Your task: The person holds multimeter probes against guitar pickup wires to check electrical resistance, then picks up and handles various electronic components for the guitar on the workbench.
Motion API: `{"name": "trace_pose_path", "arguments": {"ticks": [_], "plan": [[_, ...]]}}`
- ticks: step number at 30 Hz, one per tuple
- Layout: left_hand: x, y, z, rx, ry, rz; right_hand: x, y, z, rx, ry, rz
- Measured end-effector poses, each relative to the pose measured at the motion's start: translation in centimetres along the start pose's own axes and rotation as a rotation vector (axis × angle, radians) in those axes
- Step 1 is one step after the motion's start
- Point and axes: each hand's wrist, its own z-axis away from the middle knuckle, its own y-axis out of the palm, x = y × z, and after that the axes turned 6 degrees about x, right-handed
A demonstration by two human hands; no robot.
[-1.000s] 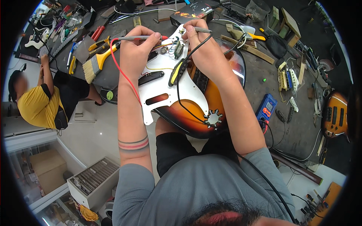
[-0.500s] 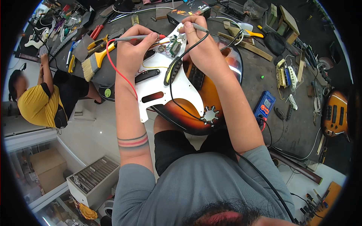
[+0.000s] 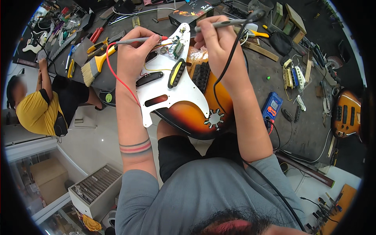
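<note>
My left hand (image 3: 134, 53) is closed on a test probe (image 3: 137, 40) with a red lead, its red end reaching towards the small green electronics and wires (image 3: 178, 50) on a white guitar pickguard (image 3: 172, 93). Raised to the right of the pickguard, my right hand (image 3: 221, 45) pinches a grey test probe (image 3: 231, 22) with a black lead, apart from the wiring. The pickguard lies underside up over a sunburst electric guitar body (image 3: 224, 88). It carries a black pickup (image 3: 150, 78) and a yellow-and-black pickup (image 3: 177, 73).
A blue multimeter (image 3: 273, 105) lies right of the guitar on the dark bench (image 3: 258, 78). Loose pickups (image 3: 294, 76) and another guitar body (image 3: 345, 113) are further right. A brush (image 3: 94, 68) and pliers (image 3: 97, 34) lie left. A person in yellow (image 3: 37, 111) is at far left.
My right hand has lifted up and to the right with its probe, away from the pickguard's wiring. My left hand has stayed nearly in place.
</note>
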Motion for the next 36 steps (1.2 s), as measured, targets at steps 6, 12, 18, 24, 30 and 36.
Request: {"name": "trace_pose_path", "arguments": {"ticks": [6, 12, 18, 24, 30, 36], "plan": [[0.3, -0.5, 0.0, -0.005, -0.015, -0.007, -1.0, 0.0, 1.6, 0.103, -0.010, 0.094], [0.2, -0.2, 0.1, -0.007, -0.032, 0.034, -1.7, 0.7, 2.1, 0.127, -0.090, 0.114], [0.3, -0.4, -0.1, 0.002, -0.009, -0.052, -1.9, 1.0, 2.2, 0.128, -0.076, 0.057], [-0.3, -0.2, 0.1, -0.015, -0.012, -0.020, -1.8, 1.2, 2.1, 0.128, -0.060, -0.006], [-0.3, -0.2, 0.1, -0.005, -0.027, -0.008, -2.2, 1.2, 2.1, 0.118, -0.068, 0.018], [-0.7, 0.1, -0.1, 0.005, -0.047, -0.043, -2.3, 0.2, 2.0, 0.121, -0.176, 0.134]]}}
